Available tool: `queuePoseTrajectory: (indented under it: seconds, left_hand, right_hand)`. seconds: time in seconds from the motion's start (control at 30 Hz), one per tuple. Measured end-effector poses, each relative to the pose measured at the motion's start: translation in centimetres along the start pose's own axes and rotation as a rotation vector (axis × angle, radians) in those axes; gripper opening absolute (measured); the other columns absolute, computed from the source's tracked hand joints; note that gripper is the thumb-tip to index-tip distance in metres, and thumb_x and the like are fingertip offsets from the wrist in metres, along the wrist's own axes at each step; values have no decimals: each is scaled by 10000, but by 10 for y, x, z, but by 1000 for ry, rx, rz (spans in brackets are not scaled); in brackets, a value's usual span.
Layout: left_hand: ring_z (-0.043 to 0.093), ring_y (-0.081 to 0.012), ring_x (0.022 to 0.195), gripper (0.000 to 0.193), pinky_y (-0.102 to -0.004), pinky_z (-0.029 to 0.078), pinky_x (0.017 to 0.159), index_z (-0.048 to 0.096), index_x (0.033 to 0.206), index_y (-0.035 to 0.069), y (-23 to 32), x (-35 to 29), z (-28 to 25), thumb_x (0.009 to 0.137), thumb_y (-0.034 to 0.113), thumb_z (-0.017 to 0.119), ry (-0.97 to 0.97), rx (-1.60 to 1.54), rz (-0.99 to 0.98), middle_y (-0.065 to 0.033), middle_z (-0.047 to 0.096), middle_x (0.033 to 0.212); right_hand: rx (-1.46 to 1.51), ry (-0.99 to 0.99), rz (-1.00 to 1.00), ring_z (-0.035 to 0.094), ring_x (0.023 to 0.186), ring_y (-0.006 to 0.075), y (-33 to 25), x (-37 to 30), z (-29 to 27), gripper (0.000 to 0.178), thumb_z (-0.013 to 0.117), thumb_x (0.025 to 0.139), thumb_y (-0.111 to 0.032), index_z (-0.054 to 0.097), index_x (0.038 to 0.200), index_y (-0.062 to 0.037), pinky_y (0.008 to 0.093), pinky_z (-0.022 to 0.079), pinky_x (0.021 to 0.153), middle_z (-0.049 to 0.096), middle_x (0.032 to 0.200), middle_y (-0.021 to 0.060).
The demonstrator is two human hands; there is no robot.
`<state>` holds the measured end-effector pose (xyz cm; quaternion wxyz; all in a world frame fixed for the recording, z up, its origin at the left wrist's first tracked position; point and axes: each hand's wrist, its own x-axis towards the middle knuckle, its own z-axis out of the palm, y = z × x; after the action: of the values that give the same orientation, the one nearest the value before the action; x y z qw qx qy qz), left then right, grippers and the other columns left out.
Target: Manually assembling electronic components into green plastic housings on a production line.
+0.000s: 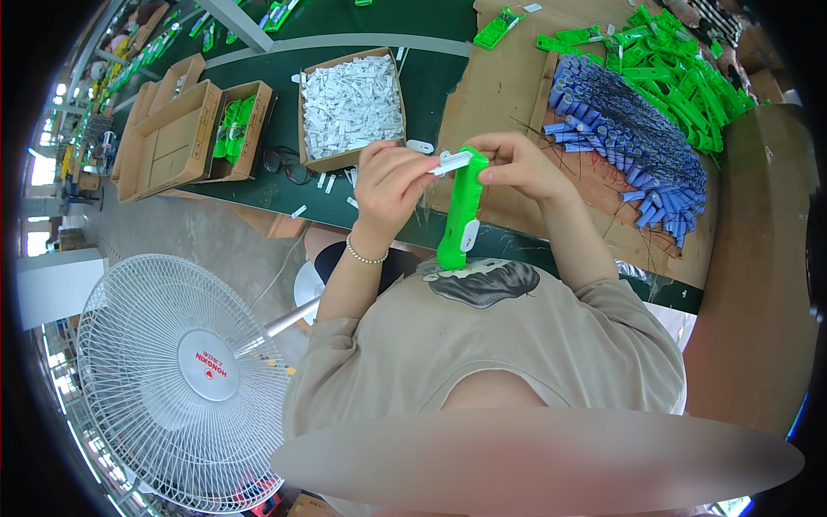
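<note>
Upright in front of my chest stands a long green plastic housing (pixel 463 207), its lower end against my shirt. The fingers of my right hand (pixel 519 169) are closed on its top end. In my left hand (pixel 392 183) is a small white plastic strip (pixel 450 163), pinched between the fingers, its far end touching the top of the housing. A white oval piece (pixel 469 234) sits on the housing's lower part. Beyond my left hand, another white oval piece (pixel 419 146) lies on the table beside a cardboard box (pixel 308 138) full of small white parts (pixel 353 105).
Blue cylinders with dark wires (pixel 633 138) lie in rows at the right, with a heap of green housings (pixel 680 77) behind. Cardboard boxes (pixel 168 138) stand at the left on the green table (pixel 426 86). A white fan (pixel 185 379) is close by my left arm.
</note>
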<state>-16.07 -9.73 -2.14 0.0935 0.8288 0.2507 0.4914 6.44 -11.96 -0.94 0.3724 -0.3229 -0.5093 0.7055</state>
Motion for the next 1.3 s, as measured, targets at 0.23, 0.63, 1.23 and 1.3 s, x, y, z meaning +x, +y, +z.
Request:
queuePoseTrajectory:
  seconds: [0.23, 0.63, 1.23, 1.3]
  left_hand:
    - [606, -175, 857, 292, -329, 414, 849, 686, 912, 73, 15, -9, 7, 640, 126, 779, -89, -70, 37, -34, 654, 907]
    - [588, -160, 894, 568, -308, 475, 775, 375, 1346, 8, 31, -19, 17, 844, 142, 605, -378, -726, -807, -126, 558, 1127]
    - [559, -191, 931, 357, -290, 422, 864, 412, 1297, -18, 29, -22, 44, 993, 157, 343, -2, -567, -727, -120, 586, 1004]
    - [550, -181, 941, 357, -283, 418, 867, 411, 1297, -18, 27, -24, 46, 998, 166, 340, -34, -635, -759, -107, 575, 1018]
  right_hand:
    - [131, -17, 23, 601, 977, 138, 18, -3, -7, 453, 680, 811, -145, 540, 1199, 41, 280, 479, 851, 628, 1099, 90]
    - [107, 236, -12, 622, 919, 148, 17, 8, 10, 402, 660, 843, -139, 542, 1178, 51, 297, 505, 803, 647, 1034, 104]
    - [-487, 373, 25, 547, 632, 67, 37, -4, 42, 125, 639, 814, -94, 608, 773, 21, 234, 447, 561, 614, 714, 35]
    - [-570, 430, -61, 551, 613, 86, 41, -7, 45, 142, 644, 809, -91, 587, 758, 28, 244, 451, 554, 597, 684, 49]
